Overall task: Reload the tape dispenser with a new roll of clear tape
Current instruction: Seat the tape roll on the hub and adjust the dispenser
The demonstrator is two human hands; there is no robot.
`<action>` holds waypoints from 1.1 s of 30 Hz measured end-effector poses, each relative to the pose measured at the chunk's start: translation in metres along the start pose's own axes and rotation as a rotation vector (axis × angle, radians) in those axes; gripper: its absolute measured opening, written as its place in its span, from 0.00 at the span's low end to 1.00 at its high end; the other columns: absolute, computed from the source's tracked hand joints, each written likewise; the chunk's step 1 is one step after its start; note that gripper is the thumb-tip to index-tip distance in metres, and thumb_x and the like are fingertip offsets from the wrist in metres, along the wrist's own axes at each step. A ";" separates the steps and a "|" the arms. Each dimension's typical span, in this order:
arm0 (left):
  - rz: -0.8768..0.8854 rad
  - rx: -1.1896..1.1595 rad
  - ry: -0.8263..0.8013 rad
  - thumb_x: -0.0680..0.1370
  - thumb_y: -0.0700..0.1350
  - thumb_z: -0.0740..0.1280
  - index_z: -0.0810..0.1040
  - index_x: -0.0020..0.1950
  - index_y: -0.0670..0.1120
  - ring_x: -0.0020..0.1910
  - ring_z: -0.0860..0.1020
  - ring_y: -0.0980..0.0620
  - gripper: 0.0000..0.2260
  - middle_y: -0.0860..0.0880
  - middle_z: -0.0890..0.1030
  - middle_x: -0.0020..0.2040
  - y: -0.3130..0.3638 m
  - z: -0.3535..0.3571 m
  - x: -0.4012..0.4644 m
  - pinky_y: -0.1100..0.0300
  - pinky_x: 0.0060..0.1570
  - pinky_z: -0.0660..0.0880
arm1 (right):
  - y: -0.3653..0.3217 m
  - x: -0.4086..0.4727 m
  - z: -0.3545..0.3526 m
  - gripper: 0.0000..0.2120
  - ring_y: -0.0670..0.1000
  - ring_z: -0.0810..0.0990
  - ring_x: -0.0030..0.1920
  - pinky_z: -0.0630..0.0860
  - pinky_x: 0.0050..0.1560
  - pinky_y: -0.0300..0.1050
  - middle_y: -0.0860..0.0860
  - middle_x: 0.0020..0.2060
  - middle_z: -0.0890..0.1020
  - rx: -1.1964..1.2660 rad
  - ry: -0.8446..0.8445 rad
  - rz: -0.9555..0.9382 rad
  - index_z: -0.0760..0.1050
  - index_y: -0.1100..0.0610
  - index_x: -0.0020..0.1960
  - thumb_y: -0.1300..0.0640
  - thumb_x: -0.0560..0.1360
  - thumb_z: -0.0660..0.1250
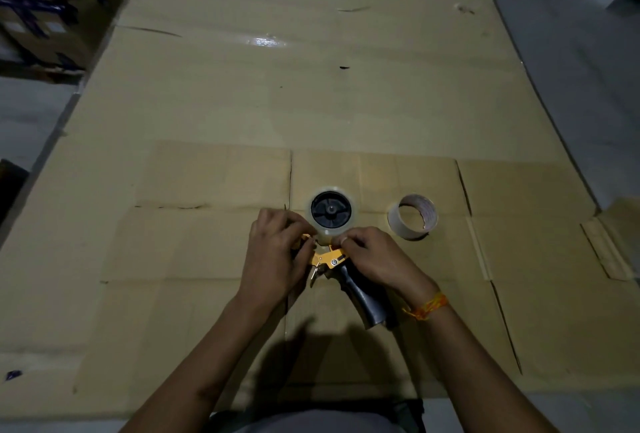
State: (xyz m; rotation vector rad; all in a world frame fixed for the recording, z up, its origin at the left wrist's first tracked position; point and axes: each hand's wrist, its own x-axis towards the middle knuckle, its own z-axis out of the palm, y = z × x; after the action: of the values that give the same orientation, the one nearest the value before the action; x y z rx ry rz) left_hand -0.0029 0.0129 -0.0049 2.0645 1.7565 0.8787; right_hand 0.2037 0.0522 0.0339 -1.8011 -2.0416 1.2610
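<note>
Left to right: the left hand point(277, 252) is closed on the yellow front end of the tape dispenser point(332, 259), which lies flat on the cardboard sheet point(207, 242) near the person; the new roll of clear tape point(331, 211) already sits on its black hub. The right hand point(375, 259) pinches what seems to be the tape's free end at the frame. The dispenser's long axis runs from roll, far, to black handle point(367, 297), near and slightly right. Risks: the tape end may stick to itself or miss the roller slot; fingers lie close to the cutter. An empty core point(412, 216) rests right, apart.
</note>
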 end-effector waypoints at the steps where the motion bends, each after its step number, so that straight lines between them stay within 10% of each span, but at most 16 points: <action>1: 0.008 0.013 -0.016 0.77 0.47 0.78 0.88 0.53 0.49 0.56 0.75 0.48 0.06 0.52 0.84 0.52 0.002 0.001 0.003 0.53 0.53 0.70 | 0.000 0.000 0.000 0.16 0.56 0.83 0.49 0.78 0.52 0.55 0.59 0.48 0.86 -0.014 0.000 -0.009 0.84 0.63 0.51 0.55 0.86 0.61; 17: -0.016 0.271 -0.230 0.69 0.48 0.82 0.87 0.43 0.51 0.51 0.76 0.42 0.07 0.49 0.80 0.43 0.019 -0.004 0.020 0.52 0.45 0.64 | 0.006 -0.004 -0.019 0.14 0.46 0.78 0.36 0.74 0.39 0.53 0.52 0.36 0.82 -0.050 -0.010 -0.183 0.80 0.58 0.44 0.53 0.85 0.64; 20: -0.063 0.243 -0.220 0.69 0.48 0.83 0.88 0.42 0.52 0.49 0.76 0.44 0.07 0.50 0.80 0.41 0.018 -0.005 0.013 0.54 0.46 0.62 | 0.017 0.005 -0.041 0.03 0.45 0.83 0.44 0.82 0.44 0.51 0.46 0.43 0.85 -0.120 0.165 -0.321 0.83 0.53 0.53 0.55 0.82 0.71; 24: -0.060 0.225 -0.198 0.75 0.50 0.79 0.90 0.45 0.52 0.45 0.77 0.45 0.03 0.50 0.80 0.39 0.019 -0.006 0.007 0.54 0.44 0.62 | 0.024 0.032 -0.054 0.21 0.52 0.74 0.61 0.78 0.47 0.49 0.51 0.61 0.78 -0.596 0.135 -0.518 0.82 0.49 0.68 0.55 0.76 0.79; 33: -0.335 0.144 -0.135 0.80 0.54 0.73 0.90 0.48 0.55 0.40 0.84 0.45 0.07 0.49 0.86 0.38 0.029 -0.016 0.001 0.54 0.35 0.77 | -0.003 0.051 -0.049 0.13 0.51 0.75 0.52 0.77 0.42 0.51 0.49 0.50 0.77 -0.631 -0.059 -0.695 0.87 0.52 0.53 0.44 0.78 0.75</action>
State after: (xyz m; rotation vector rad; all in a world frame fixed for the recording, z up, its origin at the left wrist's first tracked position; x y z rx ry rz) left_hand 0.0099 0.0050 0.0247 1.7846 2.0584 0.5172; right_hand 0.2168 0.1211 0.0467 -0.9917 -2.9335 0.5048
